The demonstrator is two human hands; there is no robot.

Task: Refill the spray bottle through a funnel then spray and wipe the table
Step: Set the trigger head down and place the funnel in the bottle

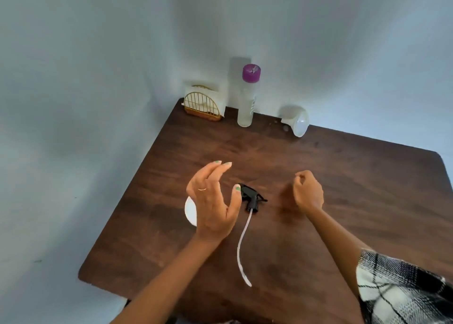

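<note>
A dark brown wooden table (343, 201) is seen from above, set into the corner of pale blue-grey walls. Near the middle of the table a black plastic spray trigger head (252, 197) is laid on its side, and its long translucent white dip tube (241, 245) is trailed toward the near edge, where it ends in a slight curve.

The left hand (213, 201) is held just left of the trigger head with the fingers straight and spread and the thumb extended toward the black nozzle; nothing is grasped by it. Whether the thumb tip is touching the nozzle cannot be told. A thin ring is worn on one finger, and the nails are painted green. Partly hidden behind this hand, a round white object (190, 211) is seen at the left edge of the table; what it is cannot be told.

The right hand (307, 191) is held above the table to the right of the trigger head, well apart from it, with the fingers curled loosely inward and nothing held. A black-and-white checked sleeve (404, 292) is visible at the lower right.

Along the far edge, a tall clear plastic bottle with a purple cap (248, 95) is stood upright. Just left of it a gold wire napkin holder with white napkins (203, 103) is placed in the corner. To the right of the bottle a white plastic funnel (296, 122) is laid on its side, its wide mouth turned toward the viewer.
</note>
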